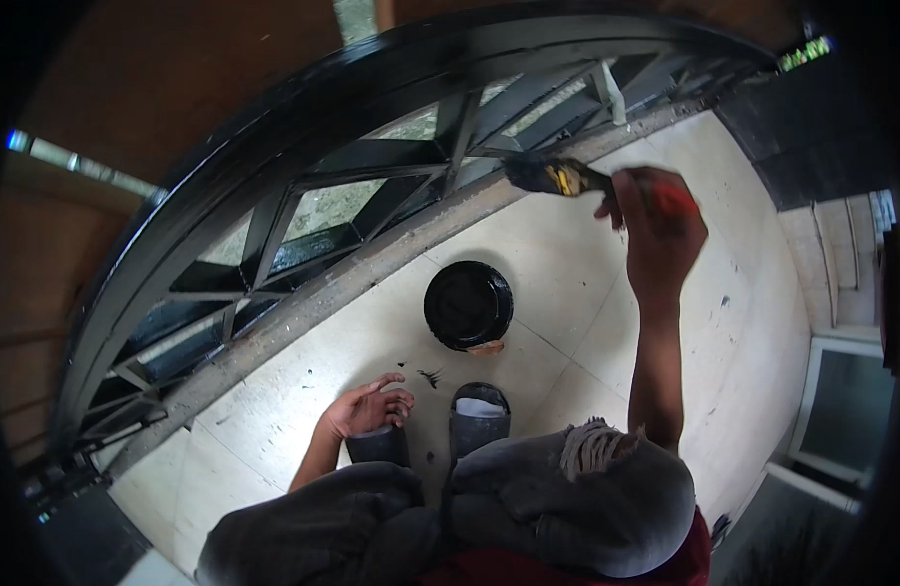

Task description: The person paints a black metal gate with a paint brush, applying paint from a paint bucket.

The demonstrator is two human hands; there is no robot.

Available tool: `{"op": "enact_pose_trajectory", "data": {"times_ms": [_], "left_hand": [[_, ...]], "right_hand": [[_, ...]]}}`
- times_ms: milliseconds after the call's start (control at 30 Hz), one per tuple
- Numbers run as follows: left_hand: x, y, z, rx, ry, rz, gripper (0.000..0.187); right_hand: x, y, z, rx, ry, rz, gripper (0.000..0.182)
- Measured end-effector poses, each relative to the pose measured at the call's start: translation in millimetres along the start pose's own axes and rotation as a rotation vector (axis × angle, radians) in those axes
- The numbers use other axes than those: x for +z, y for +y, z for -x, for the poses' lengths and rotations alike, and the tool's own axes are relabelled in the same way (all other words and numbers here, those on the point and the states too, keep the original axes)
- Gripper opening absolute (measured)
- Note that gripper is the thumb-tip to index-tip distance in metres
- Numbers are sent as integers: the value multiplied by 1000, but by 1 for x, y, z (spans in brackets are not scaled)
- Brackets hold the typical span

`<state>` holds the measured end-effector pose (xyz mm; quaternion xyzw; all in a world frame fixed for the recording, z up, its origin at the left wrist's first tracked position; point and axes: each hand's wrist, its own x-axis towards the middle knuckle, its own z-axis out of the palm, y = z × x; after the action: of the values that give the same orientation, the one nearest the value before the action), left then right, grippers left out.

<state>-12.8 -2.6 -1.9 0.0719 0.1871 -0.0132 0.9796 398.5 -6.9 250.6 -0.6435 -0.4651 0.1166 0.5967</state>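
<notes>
My right hand [663, 220] is closed round the handle of a paintbrush [562, 180], raised to the right over the floor. Its dark bristles point left, overlapping the lower edge of a black metal railing [303, 181] in this view. Near my left knee, my left hand [370, 405] hangs with loosely curled, parted fingers and nothing in it. Between the railing and my feet sits a round black container [468, 305] with black paint inside. A small brownish piece [486, 348] lies at its near rim.
Pale floor tiles [557, 264] carry black paint spots. A grey ledge [333, 308] runs along the railing's base. My slippered foot [479, 410] is close below the container. A white-framed panel [841, 410] stands at the right, and a pale cloth strip [614, 93] hangs on the railing.
</notes>
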Motion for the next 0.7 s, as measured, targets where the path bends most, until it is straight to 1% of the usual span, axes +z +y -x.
{"op": "enact_pose_trajectory", "data": {"times_ms": [33,100,167,233,267,300,367,400,433,533,567,633,700], "left_hand": [[1,-1,1,19,-24,36,52],[-2,-2,2,-18,5,-3,55],[-6,-3,2,11,2,9,54],[-9,-4,1,-17,18,-22,55],[-8,-4,1,-4,26,-16,55],[-8,-4,2,12,33,-9,55],[-7,-4,3,-4,62,-30,56],[-7,-4,2,-2,70,-5,57],[-8,-5,2,3,79,23,58],[-11,-5,3,-21,113,36,59],[-12,-5,2,-26,115,49,60],[-10,-5,3,-30,132,46,62],[-13,-6,4,-31,158,73,64]], "right_hand": [[3,2,-10,-49,15,-17,16],[15,-1,-27,-1,94,37,18],[24,5,-40,10,134,101,25],[31,18,-51,-119,124,208,29],[35,18,-53,-218,154,227,29],[37,21,-53,-206,187,228,29],[39,28,-55,-252,142,231,29],[39,27,-54,-236,108,279,30],[39,28,-55,-231,124,276,30],[40,35,-58,-277,58,248,31],[40,37,-60,-270,68,244,31],[41,40,-64,-382,117,227,31],[41,41,-66,-402,141,195,30]]}}
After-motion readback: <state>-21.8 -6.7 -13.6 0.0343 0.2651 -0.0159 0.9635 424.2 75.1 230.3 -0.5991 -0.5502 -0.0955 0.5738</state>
